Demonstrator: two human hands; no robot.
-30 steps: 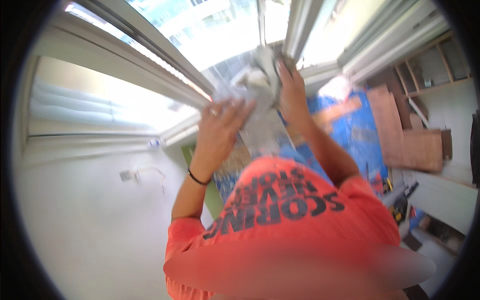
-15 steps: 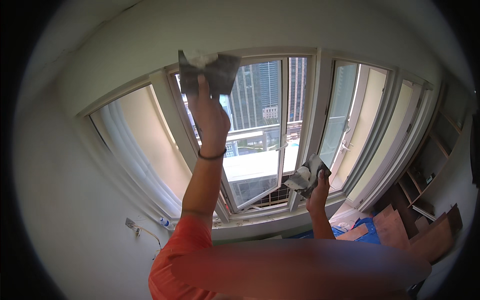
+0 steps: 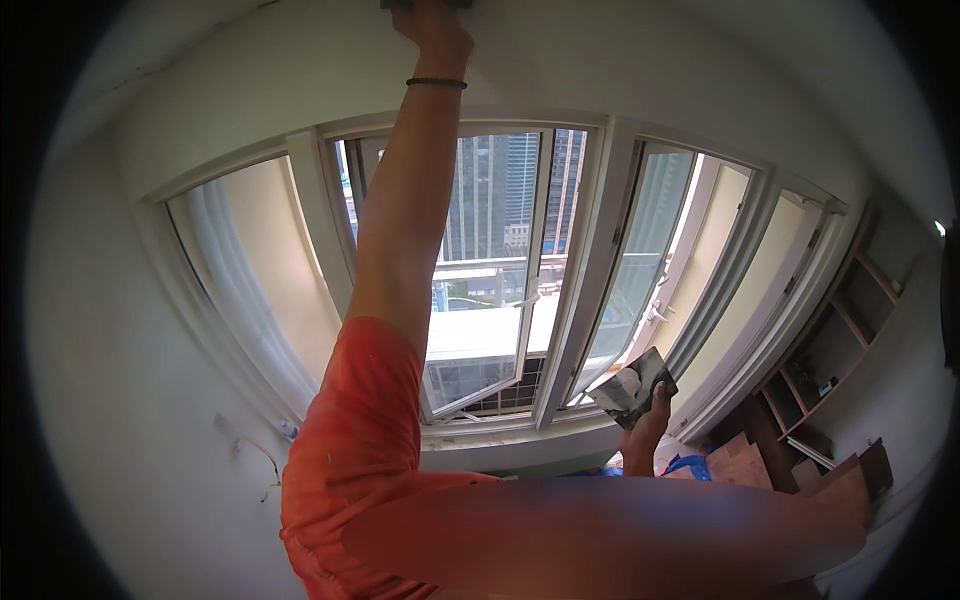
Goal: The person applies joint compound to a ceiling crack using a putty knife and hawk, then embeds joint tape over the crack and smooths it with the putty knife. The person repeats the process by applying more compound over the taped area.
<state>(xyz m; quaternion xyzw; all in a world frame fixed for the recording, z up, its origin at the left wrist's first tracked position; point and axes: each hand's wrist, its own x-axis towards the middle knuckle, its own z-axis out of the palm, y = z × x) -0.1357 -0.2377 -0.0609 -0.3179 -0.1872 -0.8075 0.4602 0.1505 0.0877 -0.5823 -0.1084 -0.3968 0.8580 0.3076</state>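
My left hand [image 3: 438, 32] is stretched high overhead against the white surface above the window, closed on a wide putty knife [image 3: 398, 4]. Only the lower edge of that blade shows; the rest is cut off by the top of the picture. Lower down on the right, my right hand [image 3: 646, 428] grips a second wide putty knife [image 3: 650, 377] in front of the window frame. A lump of white putty [image 3: 622, 386] lies on its dark, smeared blade. The white wall band [image 3: 560, 60] over the window curves across the upper view.
Ahead is a window with an open glass sash [image 3: 485, 300] and pale frame posts [image 3: 585, 270]. Wooden shelving [image 3: 840, 310] stands at the right, with brown boards [image 3: 745, 465] and blue sheeting [image 3: 688, 466] below. Wires [image 3: 268, 462] stick out of the left wall.
My left hand has risen with its putty knife from the window's top edge to the wall above. My right hand sits slightly lower, still holding its putty knife.
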